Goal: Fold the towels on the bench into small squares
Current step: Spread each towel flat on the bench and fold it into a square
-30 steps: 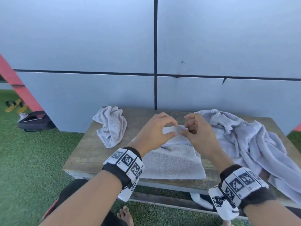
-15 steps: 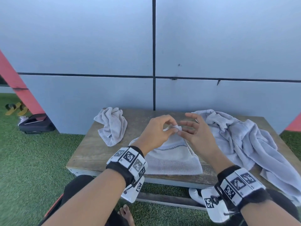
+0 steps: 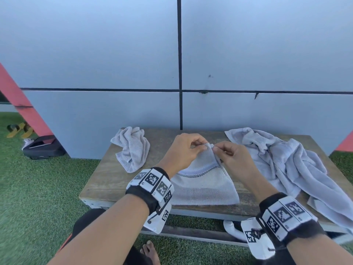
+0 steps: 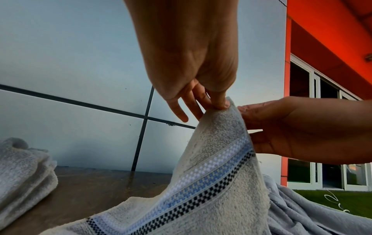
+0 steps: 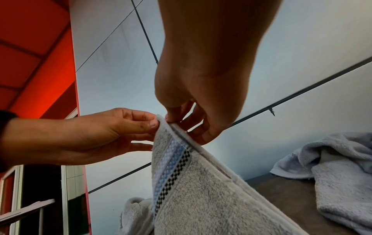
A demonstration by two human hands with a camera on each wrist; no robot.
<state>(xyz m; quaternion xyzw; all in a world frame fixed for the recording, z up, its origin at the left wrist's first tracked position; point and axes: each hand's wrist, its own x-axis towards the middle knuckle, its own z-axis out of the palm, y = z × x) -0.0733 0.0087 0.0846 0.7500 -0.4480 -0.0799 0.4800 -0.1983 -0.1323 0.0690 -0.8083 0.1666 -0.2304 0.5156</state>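
Observation:
A grey towel with a blue and black checked border (image 3: pixel 202 186) lies mid-bench, its far end lifted into a peak. My left hand (image 3: pixel 202 147) and right hand (image 3: pixel 215 150) meet at that peak and both pinch the hem. In the left wrist view my left hand (image 4: pixel 219 105) pinches the top of the towel (image 4: pixel 211 182), with the right hand (image 4: pixel 281 127) just beside it. In the right wrist view my right hand (image 5: pixel 172 120) pinches the towel's (image 5: pixel 201 198) doubled edge, and the left hand (image 5: pixel 120 127) pinches it from the left.
A small crumpled towel (image 3: pixel 131 150) lies at the back left of the wooden bench (image 3: pixel 107 180). A large rumpled towel (image 3: pixel 286 165) covers its right side and hangs over the front edge. A grey panelled wall stands close behind. A black bag (image 3: pixel 44 148) and sandals (image 3: pixel 18 130) lie on the grass to the left.
Both hands have drawn together and lifted the towel's far end higher, so it now stands in a narrow peak. The other towels have not moved.

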